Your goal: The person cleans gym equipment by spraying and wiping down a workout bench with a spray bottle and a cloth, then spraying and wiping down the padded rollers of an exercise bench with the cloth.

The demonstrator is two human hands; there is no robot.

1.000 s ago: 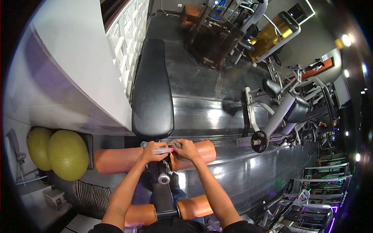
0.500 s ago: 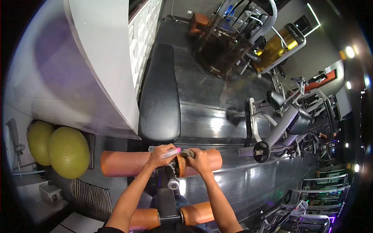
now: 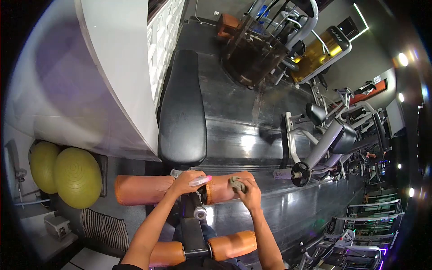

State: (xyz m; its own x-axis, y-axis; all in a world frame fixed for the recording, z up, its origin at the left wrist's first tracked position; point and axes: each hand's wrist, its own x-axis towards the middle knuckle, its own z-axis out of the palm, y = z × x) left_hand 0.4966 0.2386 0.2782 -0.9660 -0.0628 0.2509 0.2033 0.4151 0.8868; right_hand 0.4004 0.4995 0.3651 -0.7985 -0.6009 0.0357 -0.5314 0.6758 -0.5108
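My left hand [image 3: 183,183] is closed round a clear bottle with a pink tip [image 3: 198,181], above the middle of the bench frame. In my right hand [image 3: 250,194] is a bunched grey-green cloth [image 3: 237,183], pressed on the right orange foam roller [image 3: 219,187]. The left orange roller [image 3: 143,190] lies beyond my left hand. Between the rollers a metal post with a round end [image 3: 199,211] sticks out. Ahead stretches the black bench pad [image 3: 183,121]. Two lower orange rollers [image 3: 231,245] flank the frame near my body.
Two green exercise balls [image 3: 77,177] and a striped mat [image 3: 104,229] are at the left, below a curved white counter [image 3: 112,67]. A weight machine [image 3: 333,130] stands at the right. More gym machines are farther back.
My right hand has moved right along the roller with the cloth, away from my left hand. My left hand still holds the bottle near the middle. The view has shifted slightly.
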